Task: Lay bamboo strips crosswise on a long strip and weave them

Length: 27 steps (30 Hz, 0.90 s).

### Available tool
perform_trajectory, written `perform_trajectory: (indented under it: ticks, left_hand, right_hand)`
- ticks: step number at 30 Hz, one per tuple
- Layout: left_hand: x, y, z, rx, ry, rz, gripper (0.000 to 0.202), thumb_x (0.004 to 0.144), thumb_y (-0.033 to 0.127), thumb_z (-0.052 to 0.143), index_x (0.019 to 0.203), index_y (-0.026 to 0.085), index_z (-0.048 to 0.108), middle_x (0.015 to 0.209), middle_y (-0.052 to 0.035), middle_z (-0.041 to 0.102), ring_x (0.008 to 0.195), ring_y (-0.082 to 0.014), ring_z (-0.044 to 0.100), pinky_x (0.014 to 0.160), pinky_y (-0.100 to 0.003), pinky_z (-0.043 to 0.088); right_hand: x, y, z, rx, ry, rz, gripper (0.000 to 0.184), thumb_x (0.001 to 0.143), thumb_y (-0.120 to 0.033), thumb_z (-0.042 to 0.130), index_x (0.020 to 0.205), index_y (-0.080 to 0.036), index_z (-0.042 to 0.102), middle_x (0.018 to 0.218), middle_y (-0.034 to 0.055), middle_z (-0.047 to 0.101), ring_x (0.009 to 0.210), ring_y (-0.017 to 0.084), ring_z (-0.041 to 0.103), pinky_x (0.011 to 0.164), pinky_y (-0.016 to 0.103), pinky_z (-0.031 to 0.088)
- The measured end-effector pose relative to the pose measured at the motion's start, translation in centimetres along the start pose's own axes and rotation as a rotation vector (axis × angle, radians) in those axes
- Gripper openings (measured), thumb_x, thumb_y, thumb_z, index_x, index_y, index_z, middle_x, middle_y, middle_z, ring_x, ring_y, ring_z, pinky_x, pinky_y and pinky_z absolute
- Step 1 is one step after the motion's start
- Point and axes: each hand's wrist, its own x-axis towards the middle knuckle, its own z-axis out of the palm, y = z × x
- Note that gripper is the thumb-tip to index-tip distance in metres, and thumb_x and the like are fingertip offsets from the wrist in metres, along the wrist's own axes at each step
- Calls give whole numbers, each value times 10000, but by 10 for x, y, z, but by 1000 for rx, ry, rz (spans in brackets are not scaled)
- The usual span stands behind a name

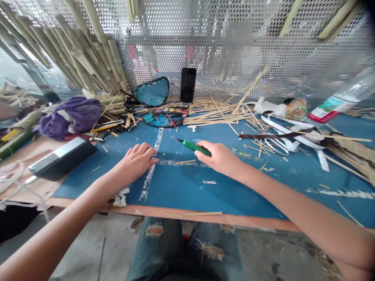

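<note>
My right hand [216, 156] is closed around a green-handled craft knife [195, 147], its thin blade pointing left over the blue mat [181, 191]. Palm down, my left hand [139, 158] rests on that mat with its fingers loosely spread and slightly bent. Its fingertips lie by a strip of clear tape [148, 181] that runs toward the front edge. Between the hands, a small bamboo sliver [186, 161] lies on another piece of clear tape [168, 162]. What is under my left palm is hidden.
Thin bamboo strips [213, 116] lie across the back, before a propped black phone [188, 84]. At left are a purple cloth [72, 115] and a dark box-shaped device [63, 158]. White ribbon [288, 144] and a plastic bottle [336, 103] are at right. Perforated metal [164, 43] stands behind.
</note>
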Motion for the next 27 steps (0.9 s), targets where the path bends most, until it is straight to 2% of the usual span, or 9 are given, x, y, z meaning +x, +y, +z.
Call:
perform_trajectory:
  ticks: [2,4,7,10,13,17,21,23,27]
  left_hand:
    - [0,1,-3,71,-11,19,327,1022,395,398,1128,167,608,1150,-137,606,949,-267,559,847,-416,479]
    - [3,3,-5,111,-6,30,306,1023,376,407,1122,173,613,1134,-135,614,943,-260,564,832,-396,474]
    - [11,7,-7,170,6,44,302,1031,350,392,1119,179,624,1092,-134,623,952,-270,574,797,-383,464]
    - [22,9,-6,258,11,63,323,1038,326,356,1056,162,634,1032,-139,622,926,-280,581,755,-378,443]
    - [27,8,-6,249,14,47,344,1042,338,334,1032,156,626,1032,-141,621,944,-272,583,785,-376,442]
    - [15,-6,-10,-78,-87,-63,419,1043,471,267,1190,237,581,1288,-103,575,1124,-273,546,963,-456,431]
    - [-1,-20,-13,-289,-229,-49,573,970,643,362,1434,311,415,1572,-86,359,1420,-311,346,1153,-570,250]
    - [-4,-21,-14,-293,-235,-48,653,926,680,435,1459,304,395,1603,-93,313,1462,-326,289,1181,-577,196]
    - [-2,-18,-13,-293,-225,-82,598,942,668,403,1422,313,437,1569,-78,354,1447,-306,312,1187,-570,180]
  right_hand:
    - [4,1,-3,324,-71,120,308,930,-461,494,1066,-199,581,797,20,660,512,115,512,477,261,378]
    - [7,0,-6,622,-120,222,263,885,-402,543,1053,-199,555,795,12,649,471,98,485,426,248,387]
    - [9,-1,-8,842,-150,277,235,826,-323,605,1015,-201,538,792,13,655,473,96,499,403,233,391]
    - [10,2,-8,894,-164,278,216,834,-313,627,988,-202,523,804,15,663,477,95,512,408,229,406]
    - [11,7,-7,924,-154,290,211,857,-329,631,974,-197,517,806,12,644,479,88,510,411,226,423]
    - [12,9,-6,942,-171,287,213,894,-355,615,969,-194,496,721,-33,555,450,60,464,376,189,373]
    - [12,7,-3,850,-225,247,282,904,-444,618,937,-215,458,644,-67,505,395,49,416,349,183,339]
    - [12,7,-2,795,-232,241,317,896,-485,624,916,-216,457,621,-67,514,385,52,418,348,186,344]
    - [11,10,-9,736,-290,249,370,891,-548,610,935,-201,490,614,-49,545,395,59,432,364,197,347]
